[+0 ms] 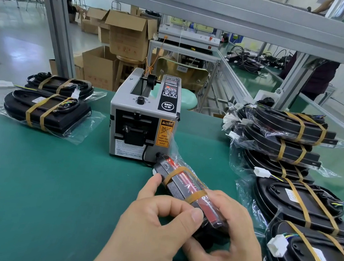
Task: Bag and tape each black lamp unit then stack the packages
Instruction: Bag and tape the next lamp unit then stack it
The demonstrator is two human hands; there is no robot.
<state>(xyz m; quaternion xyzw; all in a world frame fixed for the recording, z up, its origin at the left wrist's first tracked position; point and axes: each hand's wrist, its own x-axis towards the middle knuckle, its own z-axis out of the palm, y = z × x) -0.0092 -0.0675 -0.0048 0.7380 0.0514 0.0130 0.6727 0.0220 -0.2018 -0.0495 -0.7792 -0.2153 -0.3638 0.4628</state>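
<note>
Left hand (155,221) pinches and right hand (230,244) clasps the lamp unit (179,180) — its loose bag could snag the tape dispenser (145,114).

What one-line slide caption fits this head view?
Left hand and right hand hold a bagged, taped lamp unit before the tape dispenser, packages stacked alongside.

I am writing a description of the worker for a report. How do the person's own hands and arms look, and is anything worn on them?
Both the left hand and the right hand are bare: no gloves, rings or watch show. The fingernails that show are short and plain. No sleeve comes into view on either forearm.
</note>
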